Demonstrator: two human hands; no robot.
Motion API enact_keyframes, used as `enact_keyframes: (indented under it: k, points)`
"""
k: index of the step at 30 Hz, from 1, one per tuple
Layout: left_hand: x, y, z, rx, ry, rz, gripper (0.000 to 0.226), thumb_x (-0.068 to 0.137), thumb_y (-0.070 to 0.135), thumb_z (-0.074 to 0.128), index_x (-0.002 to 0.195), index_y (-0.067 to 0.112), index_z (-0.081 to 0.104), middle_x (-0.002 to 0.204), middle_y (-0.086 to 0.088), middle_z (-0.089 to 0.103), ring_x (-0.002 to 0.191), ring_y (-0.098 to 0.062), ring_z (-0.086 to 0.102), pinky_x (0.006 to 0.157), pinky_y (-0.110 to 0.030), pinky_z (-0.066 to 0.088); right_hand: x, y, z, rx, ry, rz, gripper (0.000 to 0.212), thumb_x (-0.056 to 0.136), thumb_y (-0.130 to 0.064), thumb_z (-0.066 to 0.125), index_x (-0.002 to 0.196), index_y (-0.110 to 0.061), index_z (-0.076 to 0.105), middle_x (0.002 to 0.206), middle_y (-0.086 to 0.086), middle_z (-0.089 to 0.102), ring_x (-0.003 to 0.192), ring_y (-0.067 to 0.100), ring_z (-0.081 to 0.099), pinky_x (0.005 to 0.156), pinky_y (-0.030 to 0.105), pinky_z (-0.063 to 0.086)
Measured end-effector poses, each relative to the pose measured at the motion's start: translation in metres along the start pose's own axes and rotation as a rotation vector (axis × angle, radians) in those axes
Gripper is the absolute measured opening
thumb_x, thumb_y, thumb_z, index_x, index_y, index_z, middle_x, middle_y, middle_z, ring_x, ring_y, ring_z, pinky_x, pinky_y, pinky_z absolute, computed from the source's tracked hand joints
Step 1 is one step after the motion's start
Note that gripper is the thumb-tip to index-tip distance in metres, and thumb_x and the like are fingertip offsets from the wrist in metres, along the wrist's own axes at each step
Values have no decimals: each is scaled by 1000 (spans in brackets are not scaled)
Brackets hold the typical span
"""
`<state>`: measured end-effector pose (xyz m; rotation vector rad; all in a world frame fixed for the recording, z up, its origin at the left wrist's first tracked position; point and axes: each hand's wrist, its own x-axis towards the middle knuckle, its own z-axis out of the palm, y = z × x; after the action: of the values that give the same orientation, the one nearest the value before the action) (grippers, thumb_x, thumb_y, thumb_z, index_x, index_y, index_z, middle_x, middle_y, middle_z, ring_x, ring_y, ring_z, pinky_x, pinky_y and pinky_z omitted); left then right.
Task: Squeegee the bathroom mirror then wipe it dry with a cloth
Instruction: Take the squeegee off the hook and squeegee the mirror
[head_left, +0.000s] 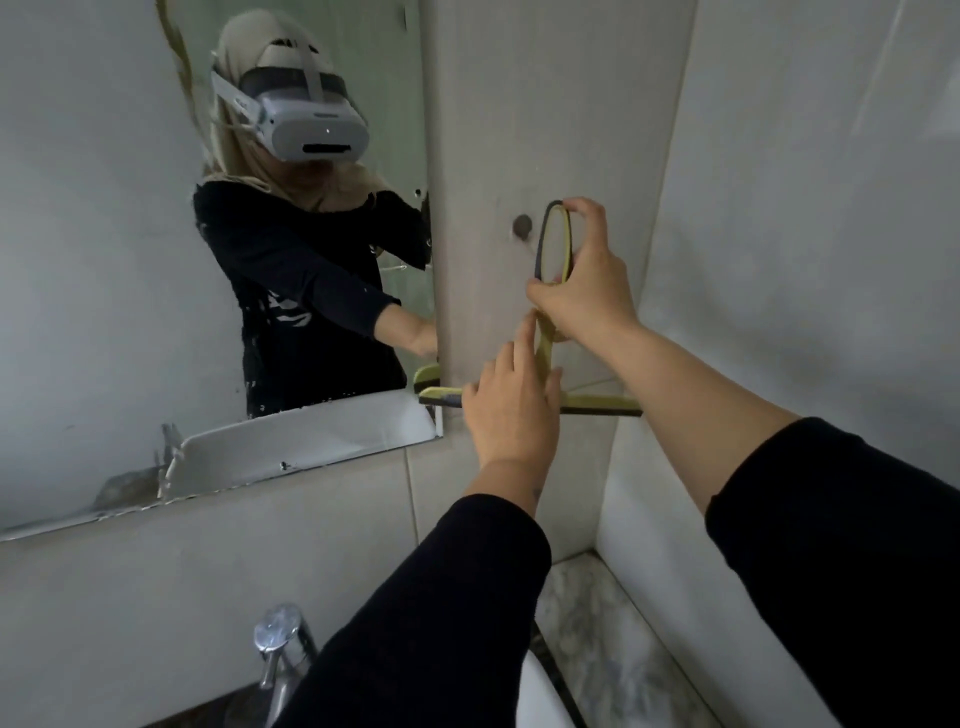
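Tiled wall (519, 104) right of the mirror (104, 260) carries a peg (522, 226), beside which the right hand (582, 291) clamps the squeegee (545, 358) handle loop, left hand (511, 410) open, fingers resting on its blade bar.

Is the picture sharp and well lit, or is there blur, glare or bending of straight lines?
Head view: dim, flat light with no strong glare; the mirror shows a soft reflection; the wide lens bends the tile edges; the squeegee and both hands are fairly sharp, while the tap near the bottom edge is blurred.
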<state>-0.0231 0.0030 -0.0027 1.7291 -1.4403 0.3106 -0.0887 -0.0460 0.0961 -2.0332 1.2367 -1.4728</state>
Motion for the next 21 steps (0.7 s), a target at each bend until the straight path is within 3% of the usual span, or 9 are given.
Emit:
enact_keyframes:
  k: [3, 5, 7, 9, 12, 15, 18, 21]
  points:
    - [-2, -4, -23, 24, 67, 45, 57, 93, 34, 53, 145, 26, 30, 116, 0, 62, 104, -22, 60, 82, -41, 46, -11, -21, -6, 110, -30, 97, 69, 79, -9, 65, 133, -33, 29, 87, 5, 58, 68, 21, 64, 48, 37, 58]
    - [-4, -14, -42, 69, 98, 91, 55, 92, 31, 53, 143, 26, 34, 110, -1, 63, 101, -24, 60, 81, -41, 44, -19, -33, -6, 74, -47, 91, 69, 81, -14, 66, 137, -29, 27, 101, 7, 57, 86, 27, 64, 65, 39, 60]
    - [-4, -29, -66, 141, 121, 139, 53, 91, 29, 53, 142, 27, 38, 108, -1, 63, 98, -25, 60, 80, -40, 42, -28, -44, -6, -144, -51, -7, 71, 82, -22, 64, 142, -22, 27, 125, 10, 46, 115, 31, 51, 92, 38, 48]
    - [-4, -44, -93, 196, 141, 179, 53, 89, 27, 57, 139, 28, 42, 109, 0, 63, 97, -25, 61, 82, -38, 41, -41, -58, -8, -412, -76, -176, 73, 82, -26, 61, 146, -19, 25, 146, 12, 27, 135, 33, 26, 108, 47, 31]
    - [-2, -61, -133, 279, 162, 239, 55, 84, 25, 63, 136, 31, 45, 100, 3, 63, 90, -23, 62, 82, -35, 39, -54, -80, -9, -747, -169, -498, 73, 82, -19, 60, 147, -24, 27, 156, 7, 15, 146, 26, 1, 113, 60, 0]
    - [0, -72, -169, 341, 189, 284, 53, 83, 27, 63, 134, 31, 47, 95, 5, 63, 85, -21, 62, 78, -32, 37, -61, -105, -5, -813, -142, -689, 58, 83, -23, 66, 138, -25, 45, 151, 3, 33, 146, 23, 12, 110, 63, -5]
    - [1, -82, -205, 376, 216, 320, 49, 83, 26, 62, 130, 30, 50, 100, 6, 64, 89, -20, 62, 79, -34, 38, -63, -136, -1, -782, -105, -800, 41, 80, -26, 72, 119, -23, 63, 124, 1, 59, 130, 24, 41, 110, 65, 3]
    - [8, -96, -242, 397, 231, 330, 41, 84, 26, 63, 124, 27, 54, 106, 5, 64, 97, -20, 62, 90, -35, 39, -59, -171, 5, -765, -89, -863, 34, 81, -31, 72, 114, -26, 66, 107, 2, 62, 113, 26, 52, 113, 60, 6]
